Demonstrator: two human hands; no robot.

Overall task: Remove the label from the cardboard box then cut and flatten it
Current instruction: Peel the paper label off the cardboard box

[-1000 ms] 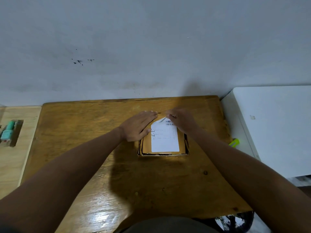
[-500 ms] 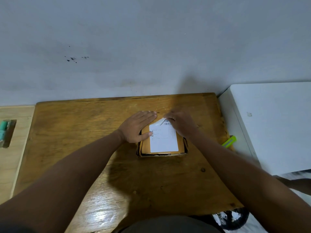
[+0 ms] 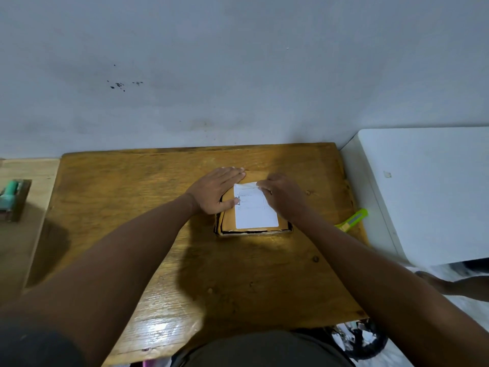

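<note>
Cardboard box (image 3: 252, 229) at middle of wooden table (image 3: 132, 207), label (image 3: 255, 207) on top face. Left hand (image 3: 217, 192) flat, fingers together, pressing box down. Right hand (image 3: 283, 197) pinching lifted far edge of label. Best to peel slowly toward body, low angle, no tearing; cutter (image 3: 352, 221) waiting near right.

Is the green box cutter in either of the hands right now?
No, the green box cutter lies on the table's right edge, while the left hand presses the box and the right hand peels the label.
</note>
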